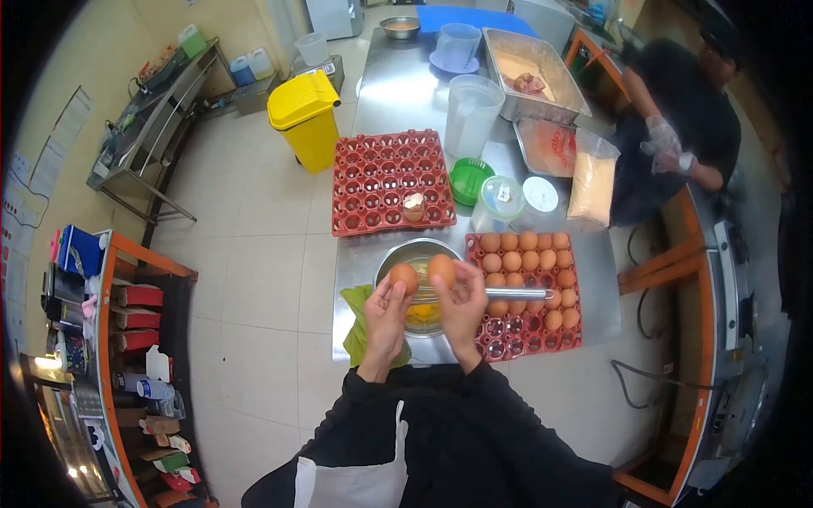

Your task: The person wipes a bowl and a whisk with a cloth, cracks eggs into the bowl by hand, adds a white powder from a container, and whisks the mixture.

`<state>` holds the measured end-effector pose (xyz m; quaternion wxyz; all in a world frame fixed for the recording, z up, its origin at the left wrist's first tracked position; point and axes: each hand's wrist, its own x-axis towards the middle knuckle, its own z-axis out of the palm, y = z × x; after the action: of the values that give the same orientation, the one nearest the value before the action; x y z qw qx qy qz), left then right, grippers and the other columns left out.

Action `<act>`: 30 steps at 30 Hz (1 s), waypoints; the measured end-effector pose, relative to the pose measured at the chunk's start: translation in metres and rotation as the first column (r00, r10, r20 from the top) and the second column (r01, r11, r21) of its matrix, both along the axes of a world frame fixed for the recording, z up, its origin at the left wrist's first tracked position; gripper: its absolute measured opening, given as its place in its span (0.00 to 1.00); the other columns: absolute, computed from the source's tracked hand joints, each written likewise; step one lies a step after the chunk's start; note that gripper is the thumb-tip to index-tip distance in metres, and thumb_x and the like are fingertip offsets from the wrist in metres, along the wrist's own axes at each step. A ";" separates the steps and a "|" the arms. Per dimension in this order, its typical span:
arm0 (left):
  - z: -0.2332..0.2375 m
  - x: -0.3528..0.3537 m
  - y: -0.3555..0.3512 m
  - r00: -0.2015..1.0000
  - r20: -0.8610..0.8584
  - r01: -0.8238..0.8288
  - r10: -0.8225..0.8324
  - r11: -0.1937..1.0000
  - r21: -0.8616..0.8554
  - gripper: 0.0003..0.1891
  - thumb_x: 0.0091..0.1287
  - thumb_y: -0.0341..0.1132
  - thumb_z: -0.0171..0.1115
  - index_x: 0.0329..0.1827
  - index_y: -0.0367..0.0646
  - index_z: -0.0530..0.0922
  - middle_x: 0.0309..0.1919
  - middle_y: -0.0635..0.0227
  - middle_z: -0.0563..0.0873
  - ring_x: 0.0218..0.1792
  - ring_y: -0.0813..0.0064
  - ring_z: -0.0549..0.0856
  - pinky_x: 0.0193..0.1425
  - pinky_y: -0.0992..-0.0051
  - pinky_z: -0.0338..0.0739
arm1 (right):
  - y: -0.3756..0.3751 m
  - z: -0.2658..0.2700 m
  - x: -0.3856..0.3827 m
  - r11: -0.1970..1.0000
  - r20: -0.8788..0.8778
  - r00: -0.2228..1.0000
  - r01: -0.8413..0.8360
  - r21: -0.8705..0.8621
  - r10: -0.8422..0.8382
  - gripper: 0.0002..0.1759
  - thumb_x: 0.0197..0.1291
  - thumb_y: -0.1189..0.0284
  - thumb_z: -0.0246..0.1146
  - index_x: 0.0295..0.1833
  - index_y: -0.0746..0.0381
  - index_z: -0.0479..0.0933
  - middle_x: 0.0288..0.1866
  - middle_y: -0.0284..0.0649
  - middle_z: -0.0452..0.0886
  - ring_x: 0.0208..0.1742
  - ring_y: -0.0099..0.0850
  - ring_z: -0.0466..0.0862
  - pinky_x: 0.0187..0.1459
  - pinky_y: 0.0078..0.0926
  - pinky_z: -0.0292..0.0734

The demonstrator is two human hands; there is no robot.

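My left hand (387, 323) grips a brown egg (404, 277), and my right hand (462, 311) grips another brown egg (441, 268). Both eggs are held close together above a metal mixing bowl (391, 255). Inside the bowl lie yellow yolks (423, 314) and clear egg white. A whisk (518, 294) rests in it, its steel handle reaching right over the egg tray. That red tray (542, 342) carries several brown eggs, with some cups vacant at its near left. A green cloth (359, 322) lies beside the bowl, partly behind my left wrist.
A red egg tray stack (392, 180) with a broken shell (412, 206) stands beyond the bowl. Nearby are a green basket (471, 180), clear jug (472, 114), lidded tubs (500, 201) and a bag of crumbs (593, 182). A gloved co-worker (677, 127) stands right.
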<state>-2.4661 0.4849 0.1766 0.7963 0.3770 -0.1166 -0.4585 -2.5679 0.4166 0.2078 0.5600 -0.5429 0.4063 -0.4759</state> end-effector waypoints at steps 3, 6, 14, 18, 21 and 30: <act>0.008 0.009 0.004 0.999 0.019 0.042 -0.042 0.999 -0.004 0.21 0.79 0.38 0.57 0.67 0.31 0.71 0.60 0.53 0.82 0.62 0.63 0.83 0.69 0.65 0.77 | -0.016 -0.004 -0.009 0.993 0.183 0.983 -0.026 0.119 0.004 0.18 0.69 0.75 0.64 0.61 0.64 0.71 0.54 0.41 0.79 0.51 0.26 0.84 0.44 0.23 0.86; 0.007 0.018 0.005 0.985 -0.034 0.167 -0.166 0.986 0.005 0.21 0.80 0.39 0.56 0.67 0.32 0.71 0.59 0.52 0.82 0.61 0.62 0.84 0.66 0.65 0.79 | -0.031 -0.008 -0.027 0.914 0.327 0.934 -0.251 0.318 0.142 0.18 0.70 0.76 0.58 0.64 0.63 0.71 0.51 0.39 0.79 0.49 0.24 0.82 0.42 0.25 0.87; 0.011 0.025 0.001 0.881 0.329 0.303 -0.339 0.940 0.156 0.24 0.74 0.32 0.64 0.69 0.31 0.72 0.62 0.54 0.79 0.56 0.65 0.86 0.61 0.71 0.84 | -0.047 0.018 -0.030 0.788 -0.308 0.771 -0.608 -0.096 0.557 0.23 0.60 0.69 0.74 0.58 0.64 0.80 0.49 0.38 0.86 0.50 0.25 0.84 0.53 0.25 0.80; 0.010 0.033 -0.001 0.811 0.442 0.337 -0.383 0.924 0.181 0.27 0.69 0.26 0.69 0.69 0.29 0.72 0.65 0.55 0.76 0.56 0.68 0.86 0.58 0.74 0.85 | -0.054 0.011 -0.031 0.783 -0.381 0.754 -0.612 -0.112 0.535 0.24 0.56 0.66 0.78 0.55 0.64 0.81 0.49 0.39 0.86 0.49 0.26 0.85 0.53 0.25 0.80; 0.016 0.037 -0.005 0.807 0.487 0.288 -0.333 0.943 0.168 0.25 0.67 0.26 0.71 0.67 0.30 0.75 0.60 0.57 0.80 0.52 0.71 0.88 0.52 0.76 0.86 | -0.057 0.015 -0.027 0.810 -0.454 0.761 -0.572 -0.133 0.463 0.24 0.52 0.61 0.80 0.49 0.64 0.81 0.43 0.41 0.87 0.44 0.26 0.86 0.47 0.27 0.81; 0.020 0.048 -0.021 0.219 0.960 0.047 -0.173 0.985 0.167 0.25 0.58 0.30 0.77 0.60 0.39 0.82 0.43 0.56 0.88 0.38 0.68 0.92 0.43 0.74 0.88 | -0.047 0.017 -0.012 0.868 -0.579 0.788 -0.423 -0.261 0.210 0.23 0.47 0.60 0.75 0.49 0.58 0.82 0.37 0.47 0.88 0.40 0.47 0.89 0.44 0.39 0.83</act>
<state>-2.4183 0.4641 0.1967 0.4963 0.6106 -0.5887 -0.1851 -2.5795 0.3699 0.2249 0.3828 -0.8116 0.3471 -0.2724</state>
